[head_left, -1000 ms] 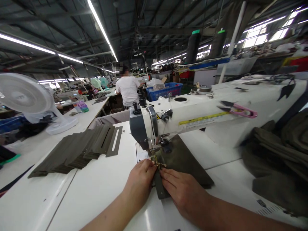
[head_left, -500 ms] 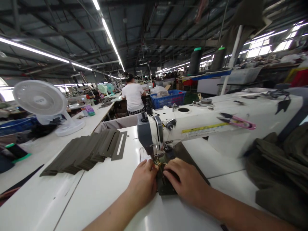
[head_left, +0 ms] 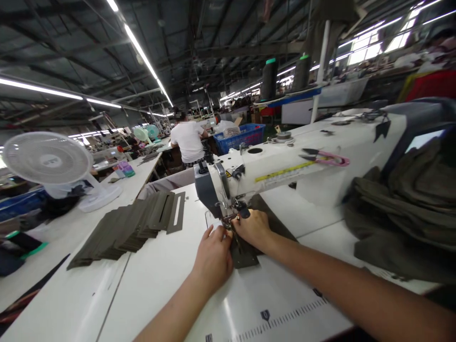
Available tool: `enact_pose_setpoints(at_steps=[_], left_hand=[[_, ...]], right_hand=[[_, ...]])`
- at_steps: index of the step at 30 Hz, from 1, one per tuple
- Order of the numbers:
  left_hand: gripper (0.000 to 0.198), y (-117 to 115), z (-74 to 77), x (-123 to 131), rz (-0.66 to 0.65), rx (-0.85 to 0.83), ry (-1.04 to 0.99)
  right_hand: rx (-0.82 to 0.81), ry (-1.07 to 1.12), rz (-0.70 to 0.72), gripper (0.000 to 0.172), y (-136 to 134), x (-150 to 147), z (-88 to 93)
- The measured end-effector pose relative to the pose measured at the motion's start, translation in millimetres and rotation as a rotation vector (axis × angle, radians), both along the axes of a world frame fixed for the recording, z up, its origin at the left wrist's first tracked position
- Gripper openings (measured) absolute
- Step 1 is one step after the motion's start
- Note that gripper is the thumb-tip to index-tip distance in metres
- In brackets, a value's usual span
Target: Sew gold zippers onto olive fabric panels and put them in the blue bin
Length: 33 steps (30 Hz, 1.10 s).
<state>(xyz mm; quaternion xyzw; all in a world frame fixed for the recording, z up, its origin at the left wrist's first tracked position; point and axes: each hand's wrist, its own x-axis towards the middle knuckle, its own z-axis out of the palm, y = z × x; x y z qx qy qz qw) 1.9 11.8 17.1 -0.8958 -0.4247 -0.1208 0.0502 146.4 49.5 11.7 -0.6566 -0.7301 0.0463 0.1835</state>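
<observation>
A flat dark olive fabric panel (head_left: 246, 257) lies under the needle area of a white sewing machine (head_left: 299, 164). My left hand (head_left: 214, 252) is at the panel's left edge with its fingers bent together, their tips close to the presser foot. My right hand (head_left: 253, 230) rests over the panel, fingers closed and reaching in beside the needle; what its fingertips hold is hidden. Left of the machine, a fanned stack of similar olive panels (head_left: 123, 230) lies on the white table (head_left: 160, 280). The top panel shows a long slot.
Pink-handled thread snips (head_left: 329, 158) lie on the machine arm. Dark olive cloth (head_left: 402, 213) is heaped at right. A white fan (head_left: 50, 159) stands at left, with thread cones (head_left: 270, 80) behind the machine. A person in a white shirt (head_left: 189, 141) sits ahead near a blue crate (head_left: 245, 137).
My right hand has moved forward and left, closer to the needle. The view has shifted, showing the ruler marks at the table's front. My left hand stays beside the panel.
</observation>
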Motion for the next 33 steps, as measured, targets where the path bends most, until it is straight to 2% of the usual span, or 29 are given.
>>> enact_pose_setpoints(at_steps=[2,5,6,7,9,13,19,29,33], left_hand=[[0.039,-2.4,-0.8,-0.8,0.014,-0.001,-0.025],[0.037,-9.3,-5.2,-3.2,0.0,0.007,-0.099],[0.035,-11.9,-7.2,-4.0,-0.016,0.013,-0.128],[0.033,-14.3,-9.2,-4.6,-0.035,0.019,-0.155],[0.027,-18.0,-12.9,-5.3,-0.071,0.032,-0.194],[0.026,-19.4,-16.9,-6.1,-0.134,0.06,-0.192],[0.025,-14.0,-16.8,-7.8,-0.175,0.06,-0.198],[0.028,4.4,-17.2,-7.4,-0.195,0.092,-0.211],[0.026,13.4,-17.6,-7.3,-0.183,0.073,-0.223]], right_hand=[[0.028,-0.025,0.092,0.024,-12.3,4.3,4.5],[0.119,-0.041,0.39,0.023,-39.7,18.4,1.7],[0.184,-0.027,0.531,0.03,-48.3,23.2,-2.0],[0.232,-0.016,0.613,0.037,-55.4,27.3,-6.7],[0.313,-0.012,0.705,0.041,-64.1,31.7,-16.3],[0.398,-0.055,0.716,0.037,-63.4,29.0,-25.9],[0.479,-0.063,0.718,0.035,-56.1,25.7,-22.9],[0.457,-0.13,0.735,0.033,-35.9,25.4,-25.6],[0.485,-0.062,0.688,0.033,-29.9,23.7,-29.2]])
